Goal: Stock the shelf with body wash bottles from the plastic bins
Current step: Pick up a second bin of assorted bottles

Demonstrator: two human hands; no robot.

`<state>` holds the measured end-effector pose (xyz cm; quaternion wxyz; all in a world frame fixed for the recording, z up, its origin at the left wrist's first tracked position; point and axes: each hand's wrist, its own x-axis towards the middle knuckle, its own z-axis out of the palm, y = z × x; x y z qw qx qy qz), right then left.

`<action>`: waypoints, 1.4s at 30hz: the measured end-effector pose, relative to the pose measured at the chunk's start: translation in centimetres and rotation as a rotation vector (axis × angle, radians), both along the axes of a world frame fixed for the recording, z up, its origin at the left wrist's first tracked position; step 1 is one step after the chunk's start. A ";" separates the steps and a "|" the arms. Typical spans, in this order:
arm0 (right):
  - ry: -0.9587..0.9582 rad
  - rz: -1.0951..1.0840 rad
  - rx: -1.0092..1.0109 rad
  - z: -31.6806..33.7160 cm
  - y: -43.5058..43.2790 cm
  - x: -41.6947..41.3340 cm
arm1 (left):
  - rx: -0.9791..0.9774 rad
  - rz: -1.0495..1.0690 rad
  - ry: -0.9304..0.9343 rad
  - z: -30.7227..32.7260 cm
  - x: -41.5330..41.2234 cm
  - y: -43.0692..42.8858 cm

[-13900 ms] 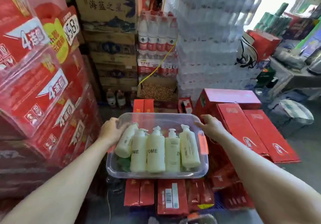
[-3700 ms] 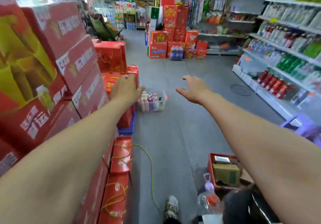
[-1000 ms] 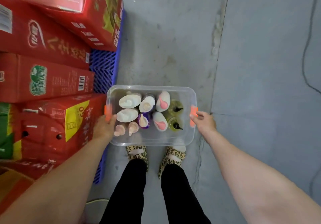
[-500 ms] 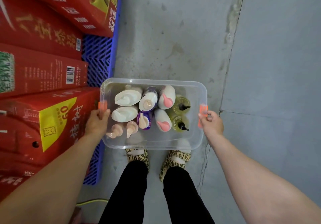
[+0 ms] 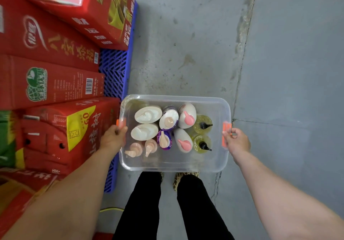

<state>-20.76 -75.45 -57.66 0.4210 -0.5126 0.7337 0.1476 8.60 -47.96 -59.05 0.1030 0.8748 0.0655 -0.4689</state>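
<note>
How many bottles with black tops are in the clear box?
2. The far yellow bottle stands by the right wall of the box. The near yellow bottle stands right beside it, lower in the view. Taller bottles might hide more, but none shows.

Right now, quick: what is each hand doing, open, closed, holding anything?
Left hand: closed, fingers round the left orange handle of the clear bin.
Right hand: closed, fingers round the right orange handle.

Single head-worn wide-angle view, facing almost straight down from standing height. The clear bin sits close at centre frame, concrete floor beyond, red cartons along the left edge.
</note>
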 end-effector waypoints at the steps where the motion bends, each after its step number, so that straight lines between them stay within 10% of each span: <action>1: 0.005 0.000 0.002 1.3 -0.1 -0.6 | 0.000 -0.005 0.006 1.0 -0.5 -0.1; 23: -0.008 -0.488 -0.061 30.6 4.5 -19.3 | -0.037 -0.775 -0.058 32.1 -7.7 -15.0; 42: 0.015 -1.469 -0.325 40.2 35.2 -23.5 | -0.280 -1.660 0.162 40.0 -23.3 -24.5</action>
